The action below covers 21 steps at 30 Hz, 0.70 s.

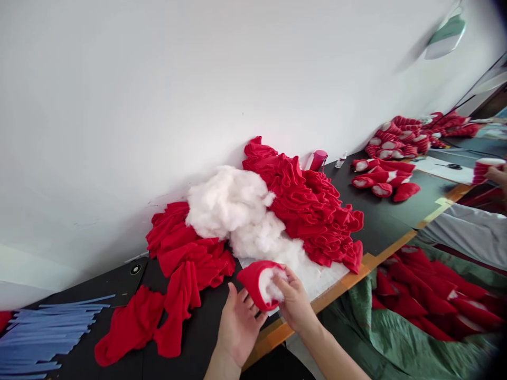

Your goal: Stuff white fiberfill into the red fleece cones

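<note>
Both my hands hold a red fabric pouch (257, 285) with white polyester stuffing (273, 287) showing at its mouth. My left hand (237, 327) cups it from below, fingers spread. My right hand (295, 306) grips the rim, its fingertips on the stuffing. Just beyond lies a large heap of white stuffing (232, 203) on a white sheet (317, 277). Crumpled red fabric pieces (307, 206) pile up behind it, and more (186, 248) lie to its left. A loose red piece (130, 327) lies near my left hand.
A dark table (390, 219) with an orange-taped edge runs along a white wall. Blue strips (47, 338) lie at left. Stuffed red pieces (382, 177) sit at the far end. A green sack (396, 338) holds red pieces. A co-worker's hand (497, 175) holds a red piece at right.
</note>
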{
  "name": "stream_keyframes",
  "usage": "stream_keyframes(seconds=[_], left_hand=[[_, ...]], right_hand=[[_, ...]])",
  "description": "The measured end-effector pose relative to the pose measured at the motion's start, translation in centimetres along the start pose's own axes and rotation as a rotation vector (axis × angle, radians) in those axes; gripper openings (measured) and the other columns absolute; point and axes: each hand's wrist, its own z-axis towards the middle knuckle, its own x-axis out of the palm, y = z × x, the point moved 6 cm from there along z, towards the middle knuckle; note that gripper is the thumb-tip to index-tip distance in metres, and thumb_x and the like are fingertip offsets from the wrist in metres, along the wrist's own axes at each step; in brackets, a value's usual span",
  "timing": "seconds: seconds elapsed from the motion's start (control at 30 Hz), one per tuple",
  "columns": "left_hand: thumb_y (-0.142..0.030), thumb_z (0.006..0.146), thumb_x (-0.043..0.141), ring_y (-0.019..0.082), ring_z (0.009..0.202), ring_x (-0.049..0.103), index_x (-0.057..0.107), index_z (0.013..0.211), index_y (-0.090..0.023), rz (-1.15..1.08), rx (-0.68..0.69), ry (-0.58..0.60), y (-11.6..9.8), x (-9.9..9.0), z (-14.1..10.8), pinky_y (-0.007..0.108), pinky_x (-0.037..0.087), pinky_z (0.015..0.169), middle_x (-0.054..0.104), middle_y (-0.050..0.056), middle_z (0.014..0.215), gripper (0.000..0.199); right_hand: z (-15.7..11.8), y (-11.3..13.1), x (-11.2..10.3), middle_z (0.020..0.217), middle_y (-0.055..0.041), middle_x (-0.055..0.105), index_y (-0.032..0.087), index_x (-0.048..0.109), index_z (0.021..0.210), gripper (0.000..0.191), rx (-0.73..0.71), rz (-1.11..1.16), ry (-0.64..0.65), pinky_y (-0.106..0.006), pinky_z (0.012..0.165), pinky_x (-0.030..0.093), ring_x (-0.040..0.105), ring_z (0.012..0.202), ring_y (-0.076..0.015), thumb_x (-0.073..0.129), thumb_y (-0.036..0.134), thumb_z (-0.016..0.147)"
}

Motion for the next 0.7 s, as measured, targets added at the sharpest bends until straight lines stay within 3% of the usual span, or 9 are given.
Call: stream_keyframes(seconds=[0.07,0.2,0.27,0.33,0.47,0.57,0.7], left_hand=[[-0.038,0.088,0.057,0.031,0.105,0.061,0.057,0.113,-0.005,-0.126,0.01,-0.042,0.2,-0.1,0.8,0.039,0.05,0.087,0.064,0.022,0.11,0.042],[-0.018,0.082,0.064,0.029,0.091,0.067,0.056,0.117,-0.009,-0.11,0.19,-0.206,-0.5,-0.9,2.0,0.037,0.055,0.079,0.069,0.016,0.099,0.037],[-0.014,0.076,0.071,0.026,0.09,0.067,0.056,0.118,-0.014,-0.072,0.301,-0.183,-1.0,-0.7,2.0,0.034,0.055,0.078,0.069,0.012,0.103,0.045],[-0.011,0.069,0.076,0.024,0.091,0.067,0.057,0.119,-0.019,-0.03,0.363,-0.12,-0.9,-0.3,1.8,0.032,0.055,0.08,0.068,0.009,0.105,0.054],[-0.008,0.061,0.081,0.023,0.095,0.066,0.06,0.116,-0.023,0.019,0.383,-0.09,0.0,-0.4,1.5,0.032,0.054,0.083,0.07,0.006,0.105,0.061],[-0.011,0.061,0.083,0.023,0.095,0.066,0.064,0.111,-0.022,0.018,0.328,-0.039,0.6,-0.4,1.4,0.033,0.054,0.085,0.07,0.007,0.105,0.055],[-0.021,0.064,0.083,0.026,0.097,0.066,0.068,0.1,-0.015,-0.039,0.269,0.016,0.7,-0.3,1.4,0.035,0.054,0.086,0.07,0.012,0.104,0.039]], right_hand=[[-0.6,-0.7,0.2,0.078,-0.0027,0.068,0.021,0.057,0.092,0.041,0.008,-0.114,0.045,-0.029,0.061,0.052,0.063,0.066,-0.0172,0.076,0.045,0.066],[-2.1,-0.5,-0.7,0.102,-0.0113,0.065,0.019,0.061,0.105,0.043,-0.255,-0.476,-0.061,-0.036,0.076,0.053,0.063,0.088,-0.0236,0.064,0.052,0.076],[-2.7,-0.4,-0.1,0.121,-0.013,0.06,0.021,0.062,0.112,0.043,-0.343,-0.534,-0.002,-0.041,0.091,0.049,0.059,0.106,-0.0265,0.059,0.05,0.081],[-3.1,-0.5,1.0,0.129,-0.0112,0.057,0.023,0.061,0.118,0.043,-0.333,-0.502,0.114,-0.044,0.103,0.041,0.052,0.119,-0.0276,0.058,0.047,0.083],[-3.3,-1.0,2.4,0.115,-0.0084,0.067,0.023,0.063,0.115,0.041,-0.132,-0.278,0.204,-0.047,0.102,0.042,0.059,0.113,-0.0283,0.062,0.047,0.082],[-3.2,-0.9,1.9,0.107,-0.0065,0.071,0.023,0.065,0.11,0.04,-0.111,-0.188,0.115,-0.045,0.098,0.045,0.061,0.108,-0.0285,0.067,0.046,0.078],[-2.8,-1.1,1.2,0.084,-0.0059,0.073,0.02,0.069,0.085,0.032,-0.054,-0.151,0.057,-0.041,0.081,0.053,0.066,0.087,-0.0276,0.071,0.049,0.072]])
